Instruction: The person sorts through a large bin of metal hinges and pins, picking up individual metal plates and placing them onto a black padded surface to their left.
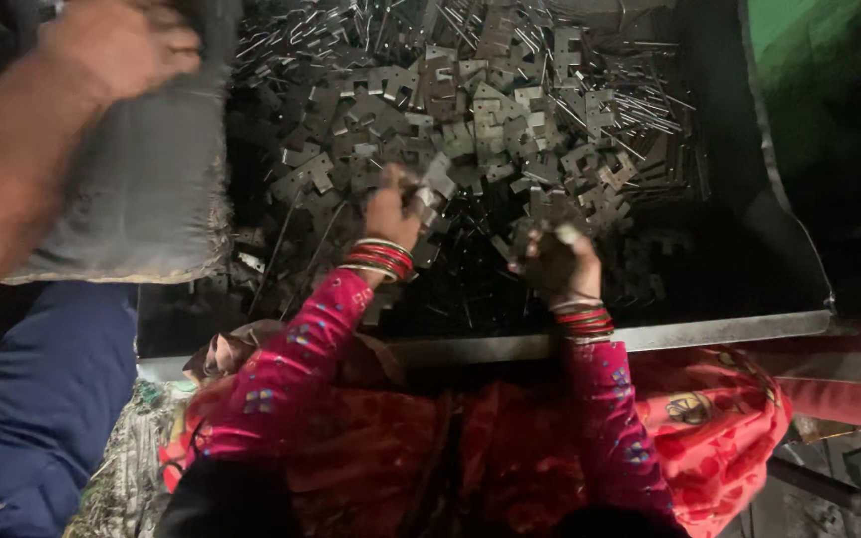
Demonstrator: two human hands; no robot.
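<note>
Nearest, red sleeves reach over the tray rim. Right hand curls shut on a small metal piece; left hand pinches a stamped plate by its edge. Stiff, light, sharp-edged, likely slippery. Beyond, the plate heap; a co-worker's hand holds a grey sack

A small metalworking workshop, prob. a stamping or sorting spot: a big dark metal tray is heaped w/ flat stamped metal brackets and thin metal rods. Left of the tray sits a grimy grey sack; beyond its right wall, a dim green surface.
</note>
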